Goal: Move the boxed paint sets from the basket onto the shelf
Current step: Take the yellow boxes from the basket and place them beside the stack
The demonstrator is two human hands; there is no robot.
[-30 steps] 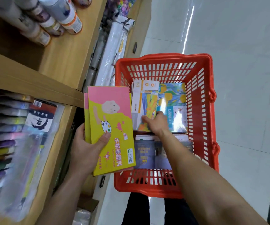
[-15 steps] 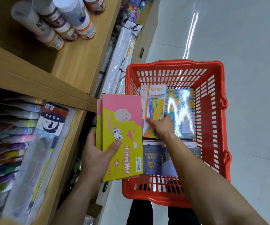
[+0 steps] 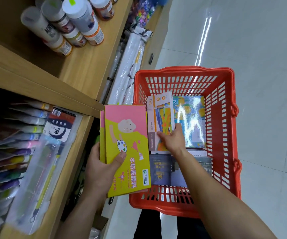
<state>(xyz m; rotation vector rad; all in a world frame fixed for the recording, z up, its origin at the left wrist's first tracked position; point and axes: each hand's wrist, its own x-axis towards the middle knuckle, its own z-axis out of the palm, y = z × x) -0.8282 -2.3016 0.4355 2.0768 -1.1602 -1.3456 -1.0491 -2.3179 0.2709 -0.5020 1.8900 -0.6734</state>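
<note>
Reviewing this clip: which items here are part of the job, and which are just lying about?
Job: pink-and-yellow boxes in left hand; white-and-orange box gripped by right hand; glossy box and dark boxes in red basket; shelf.
Lying about: paint bottles; wrapped white rolls; clear plastic pack.

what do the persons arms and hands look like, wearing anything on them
Two bare hands, no gloves: left hand and right hand. Both forearms are uncovered right down to the frame edge, with no sleeve or cuff in view. No watch, bracelet or ring shows on the visible sides, and there are no markings.
</note>
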